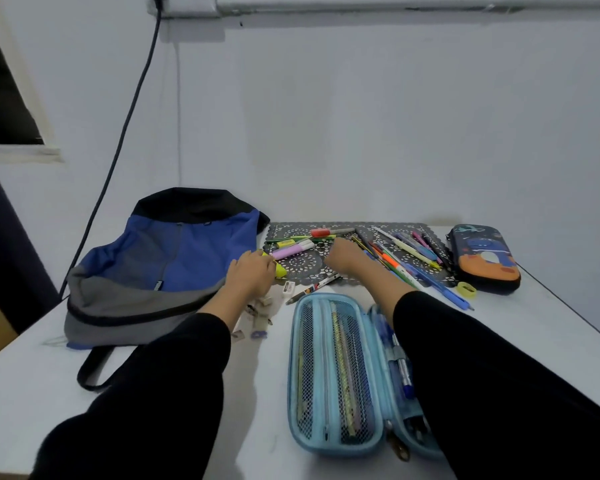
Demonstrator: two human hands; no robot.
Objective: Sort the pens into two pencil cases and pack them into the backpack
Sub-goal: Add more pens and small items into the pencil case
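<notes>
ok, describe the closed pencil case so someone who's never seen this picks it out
Find the black lace mat at the back of the white table. Just off its right end lies the closed pencil case. It is dark navy with an orange cartoon print and zipped shut, unlike the light blue mesh case lying open nearer the person.

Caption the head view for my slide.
Left hand grips a yellow highlighter, right hand reaches into loose pens; blue pencil case lies open.
</notes>
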